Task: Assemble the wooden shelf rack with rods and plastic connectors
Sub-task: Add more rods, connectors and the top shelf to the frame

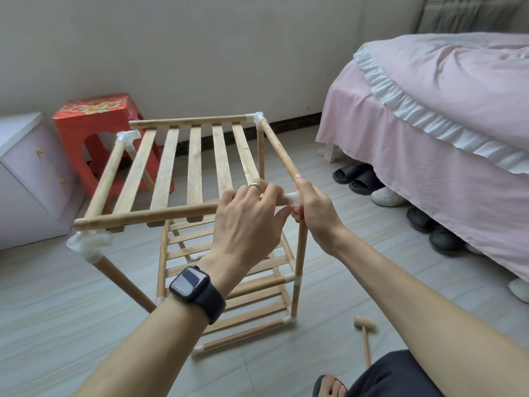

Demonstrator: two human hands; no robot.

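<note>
Fingers of left hand curled over the front rod, close to its right end; ring on one finger, watch on wrist. Right hand grips the white connector at the near-right top corner, fingers wrapped round it, one fingertip up against the side rod. Whole rack stands upright on the floor: slatted top shelf, lower shelves beneath. Front rod's left end sits just above the near-left connector; cannot tell if seated. Mallet lies on floor right of rack. Red stool behind; bed at right, shoes under it.
</note>
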